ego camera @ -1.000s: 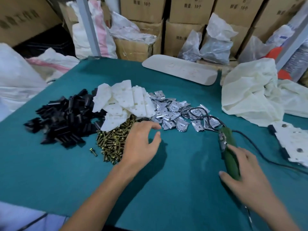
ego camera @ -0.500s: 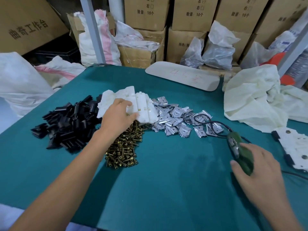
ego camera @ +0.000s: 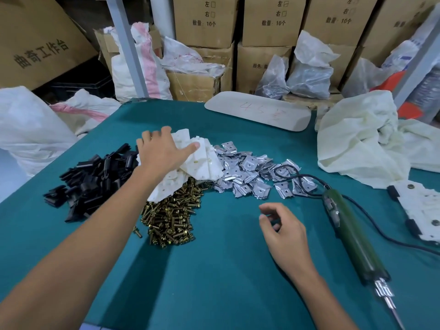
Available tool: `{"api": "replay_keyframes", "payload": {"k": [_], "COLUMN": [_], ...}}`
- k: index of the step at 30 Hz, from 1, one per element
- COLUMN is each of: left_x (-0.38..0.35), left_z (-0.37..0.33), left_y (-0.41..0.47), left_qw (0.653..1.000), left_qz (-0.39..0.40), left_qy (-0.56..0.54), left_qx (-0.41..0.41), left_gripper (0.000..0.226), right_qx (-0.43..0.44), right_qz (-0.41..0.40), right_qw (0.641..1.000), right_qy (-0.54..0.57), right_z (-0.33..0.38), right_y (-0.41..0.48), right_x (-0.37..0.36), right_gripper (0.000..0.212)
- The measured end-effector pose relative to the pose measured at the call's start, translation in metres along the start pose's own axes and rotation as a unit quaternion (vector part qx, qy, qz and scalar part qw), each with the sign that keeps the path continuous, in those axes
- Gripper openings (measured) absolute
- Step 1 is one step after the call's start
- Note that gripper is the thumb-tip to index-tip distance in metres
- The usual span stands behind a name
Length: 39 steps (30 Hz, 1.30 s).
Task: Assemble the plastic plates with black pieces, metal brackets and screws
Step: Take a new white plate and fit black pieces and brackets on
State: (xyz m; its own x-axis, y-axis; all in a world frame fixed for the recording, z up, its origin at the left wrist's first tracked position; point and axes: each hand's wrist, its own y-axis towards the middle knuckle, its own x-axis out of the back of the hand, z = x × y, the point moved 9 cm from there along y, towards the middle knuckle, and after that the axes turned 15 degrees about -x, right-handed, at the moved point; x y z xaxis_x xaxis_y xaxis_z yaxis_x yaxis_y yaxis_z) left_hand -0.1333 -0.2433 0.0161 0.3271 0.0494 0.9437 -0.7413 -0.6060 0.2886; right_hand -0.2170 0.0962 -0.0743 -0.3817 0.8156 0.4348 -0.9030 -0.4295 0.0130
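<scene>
On the teal table (ego camera: 214, 282) lie four piles. Black pieces (ego camera: 95, 179) are at the left, white plastic plates (ego camera: 204, 160) in the middle, brass screws (ego camera: 171, 215) in front of the plates, and metal brackets (ego camera: 250, 172) to their right. My left hand (ego camera: 162, 153) rests on top of the plate pile, with its fingers over the far edge and its thumb stretched across a plate. Over bare table to the right of the screws hovers my right hand (ego camera: 283, 229), its fingers loosely curled and holding nothing.
A green electric screwdriver (ego camera: 352, 239) lies right of my right hand, its cable looping over the brackets. An assembled white plate with black pieces (ego camera: 423, 208) sits at the right edge. A crumpled cream cloth (ego camera: 362, 139) and a beige board (ego camera: 257, 110) lie further back, before cardboard boxes.
My right hand has let go of the green screwdriver and moved left over the table. My left hand has reached further up over the white plates.
</scene>
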Motion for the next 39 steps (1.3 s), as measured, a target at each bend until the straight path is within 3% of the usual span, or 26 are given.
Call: {"api": "replay_keyframes", "payload": {"k": [2,7,10,16,19,22,26,29,33,36,38,39], "left_x": [-0.011,-0.016,-0.012,0.006,0.04,0.065,0.063,0.043,0.027,0.023,0.008,-0.006], "left_z": [0.005,0.005,0.003,-0.015,-0.039,-0.074,-0.12,-0.139,-0.146,-0.15,-0.147,-0.146], "left_y": [0.011,0.026,0.027,0.014,-0.008,-0.046,-0.116,-0.154,-0.172,-0.178,-0.177,-0.175], "left_qw": [0.997,0.996,0.996,0.978,0.949,0.911,0.869,0.861,0.855,0.848,0.814,0.761], "left_qz": [0.074,0.076,0.023,-0.087,-0.188,-0.224,-0.217,-0.196,-0.183,-0.166,-0.122,-0.068], "left_qy": [0.014,-0.025,-0.08,-0.185,-0.239,-0.318,-0.408,-0.446,-0.469,-0.487,-0.565,-0.645], "left_qx": [0.021,0.038,0.039,-0.038,-0.084,-0.134,-0.177,-0.147,-0.125,-0.126,-0.064,-0.003], "left_gripper": [0.101,0.091,0.083,0.082,0.085,0.092,0.094,0.093,0.091,0.088,0.077,0.068], "right_qx": [-0.02,-0.03,-0.027,-0.039,-0.046,-0.056,-0.063,-0.096,-0.173,-0.193,-0.195,-0.193], "right_qz": [-0.006,0.002,0.003,0.008,0.007,0.006,0.012,0.037,0.15,0.224,0.245,0.246], "right_qw": [1.0,0.999,0.999,0.999,0.998,0.994,0.987,0.975,0.908,0.868,0.859,0.86], "right_qy": [0.017,0.017,0.021,0.033,0.049,0.098,0.148,0.198,0.352,0.399,0.405,0.404], "right_z": [-0.003,-0.005,-0.005,-0.006,-0.006,-0.005,0.0,-0.001,0.002,0.009,0.01,0.009], "right_y": [0.002,0.003,0.004,0.006,0.007,0.005,0.003,0.003,-0.007,-0.013,-0.014,-0.013], "right_x": [0.003,0.0,0.0,-0.002,0.0,0.003,0.005,0.007,-0.004,-0.012,-0.014,-0.013], "right_gripper": [0.026,0.023,0.025,0.018,0.018,0.021,0.022,0.02,0.02,0.019,0.017,0.019]}}
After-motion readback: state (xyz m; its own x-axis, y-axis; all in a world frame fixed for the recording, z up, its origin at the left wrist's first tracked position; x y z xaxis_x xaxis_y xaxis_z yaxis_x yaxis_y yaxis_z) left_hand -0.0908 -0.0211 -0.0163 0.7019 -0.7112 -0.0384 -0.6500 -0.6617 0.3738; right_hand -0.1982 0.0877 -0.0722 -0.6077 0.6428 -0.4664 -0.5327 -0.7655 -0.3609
